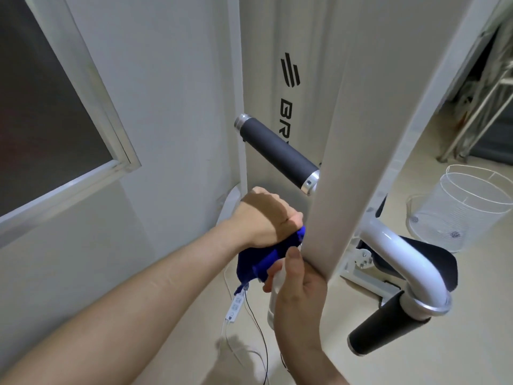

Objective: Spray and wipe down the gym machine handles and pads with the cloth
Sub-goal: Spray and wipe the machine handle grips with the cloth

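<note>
My left hand (266, 218) is closed around a dark blue cloth (247, 266), which bunches and hangs beneath the fist. My right hand (298, 290) grips a pale spray bottle (273, 300) with a blue spray head (268, 262), close against the machine's white slanted bar (347, 162). Both hands meet just left of that bar. Above them a dark grey handle grip (277, 151) with silver end caps sticks out to the left. Lower right, a curved white tube (399, 254) ends in a second dark grip (385, 326). A black pad (433, 257) lies behind that tube.
A white column with black lettering (288, 79) stands behind the upper handle. A power strip (235, 305) and thin cables lie on the floor below my hands. A white wire basket (477, 207) stands at the right, metal rods (483, 112) lean behind it, and a window (41, 107) fills the left wall.
</note>
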Motion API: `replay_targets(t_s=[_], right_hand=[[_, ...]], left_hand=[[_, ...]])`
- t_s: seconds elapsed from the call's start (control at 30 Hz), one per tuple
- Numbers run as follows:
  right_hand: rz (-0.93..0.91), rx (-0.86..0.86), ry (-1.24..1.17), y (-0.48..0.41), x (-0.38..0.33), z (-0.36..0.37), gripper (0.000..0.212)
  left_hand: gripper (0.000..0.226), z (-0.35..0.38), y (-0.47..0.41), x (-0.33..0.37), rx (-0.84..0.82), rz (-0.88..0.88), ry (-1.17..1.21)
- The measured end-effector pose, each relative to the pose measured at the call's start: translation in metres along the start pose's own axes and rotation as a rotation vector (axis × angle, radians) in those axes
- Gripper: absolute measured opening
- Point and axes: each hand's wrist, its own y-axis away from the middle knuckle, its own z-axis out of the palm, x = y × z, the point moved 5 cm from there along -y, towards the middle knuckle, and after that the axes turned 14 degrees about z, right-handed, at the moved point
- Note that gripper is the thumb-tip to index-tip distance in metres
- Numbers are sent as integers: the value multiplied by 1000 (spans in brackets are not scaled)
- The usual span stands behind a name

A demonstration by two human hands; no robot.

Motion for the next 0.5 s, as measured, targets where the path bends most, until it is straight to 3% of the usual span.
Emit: replay_targets(t_s=[0.13, 0.2, 0.27, 0.37, 0.43, 0.5], right_hand=[[8, 7, -33, -6, 2, 1, 72], [0, -8, -59, -11, -1, 1, 73], [-24, -13, -47, -16, -7, -2, 77], [-11, -26, -48, -24, -16, -12, 76], [7, -8, -32, -28, -22, -18, 65], [10, -1, -41, -32, -30, -23, 56]], left_hand=[[43, 10, 9, -42, 223, -350, 186], [47, 25, 27, -58, 513, -725, 521], [48, 57, 39, -57, 729, -1044, 1020], [58, 89, 23, -25, 918, -1126, 1689], [71, 85, 12, -7, 973, -1099, 1894], [86, 85, 2, 19, 860, -1100, 2052]])
